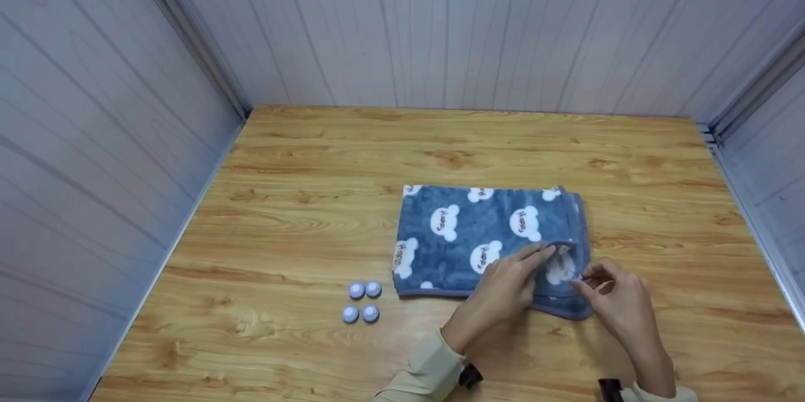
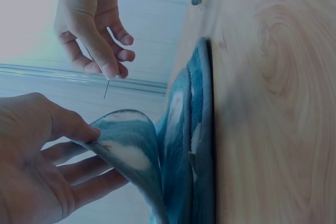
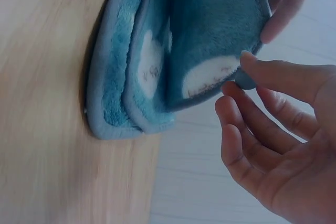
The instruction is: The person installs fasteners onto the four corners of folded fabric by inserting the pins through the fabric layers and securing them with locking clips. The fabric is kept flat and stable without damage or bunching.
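Observation:
A folded blue fleece blanket [image 1: 427, 263] with white bear heads and grey-blue edging lies right of the table's middle. My left hand [image 1: 503, 279] pinches its near right corner and holds that layer [image 3: 215, 30] raised, thumb on one face and fingers beneath. Just right of this flap, my right hand [image 1: 622, 304] pinches a round-headed pin [image 3: 244, 81] between thumb and forefinger. In the left wrist view the pin's thin shaft [image 2: 106, 91] points down toward the raised flap, apart from it. In the right wrist view its grey-blue head sits close to the flap's edge.
Left of the blanket, several more round-headed pins [image 1: 356, 290] stand grouped on the wooden table [image 1: 302, 213]. In the left wrist view two of them [image 2: 196, 0] show thin shafts. Pale panel walls [image 1: 415, 24] enclose the table at the back and both sides.

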The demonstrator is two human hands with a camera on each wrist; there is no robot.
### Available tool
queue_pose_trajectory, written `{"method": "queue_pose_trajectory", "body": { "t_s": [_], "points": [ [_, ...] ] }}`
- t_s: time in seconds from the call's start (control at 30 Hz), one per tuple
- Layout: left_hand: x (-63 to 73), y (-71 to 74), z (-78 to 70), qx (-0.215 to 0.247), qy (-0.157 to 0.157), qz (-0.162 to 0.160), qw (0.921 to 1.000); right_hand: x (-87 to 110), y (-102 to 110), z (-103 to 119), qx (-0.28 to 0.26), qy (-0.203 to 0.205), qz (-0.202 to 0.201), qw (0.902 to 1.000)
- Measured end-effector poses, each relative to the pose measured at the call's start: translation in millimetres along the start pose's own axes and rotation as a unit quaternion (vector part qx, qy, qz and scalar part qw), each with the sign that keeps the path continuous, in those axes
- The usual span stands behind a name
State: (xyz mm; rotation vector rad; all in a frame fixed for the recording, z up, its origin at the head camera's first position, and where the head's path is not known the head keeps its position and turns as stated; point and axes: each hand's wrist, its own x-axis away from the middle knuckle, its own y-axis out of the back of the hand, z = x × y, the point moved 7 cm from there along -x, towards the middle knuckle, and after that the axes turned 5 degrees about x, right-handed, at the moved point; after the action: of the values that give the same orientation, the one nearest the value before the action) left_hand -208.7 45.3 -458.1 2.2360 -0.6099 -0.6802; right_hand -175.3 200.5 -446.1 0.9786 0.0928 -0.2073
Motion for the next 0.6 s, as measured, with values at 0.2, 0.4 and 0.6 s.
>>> {"method": "queue_pose_trajectory", "body": {
  "t_s": [0.2, 0.4, 0.6],
  "points": [
    [0.5, 1.5, 0.4, -0.001, -0.003, 0.008, 1.0, -2.8, -6.6, 6.7, -0.011, 0.006, -0.008, 0.9999],
    [0.0, 2.6, -1.5, -0.012, -0.012, 0.014, 0.9998, -4.9, -9.8, 13.6, -0.018, 0.029, -0.02, 0.9992],
    [-0.3, 4.1, -1.4, -0.017, -0.011, 0.018, 0.9996, -6.1, -10.5, 17.9, -0.024, 0.033, -0.025, 0.9988]
  ]
}}
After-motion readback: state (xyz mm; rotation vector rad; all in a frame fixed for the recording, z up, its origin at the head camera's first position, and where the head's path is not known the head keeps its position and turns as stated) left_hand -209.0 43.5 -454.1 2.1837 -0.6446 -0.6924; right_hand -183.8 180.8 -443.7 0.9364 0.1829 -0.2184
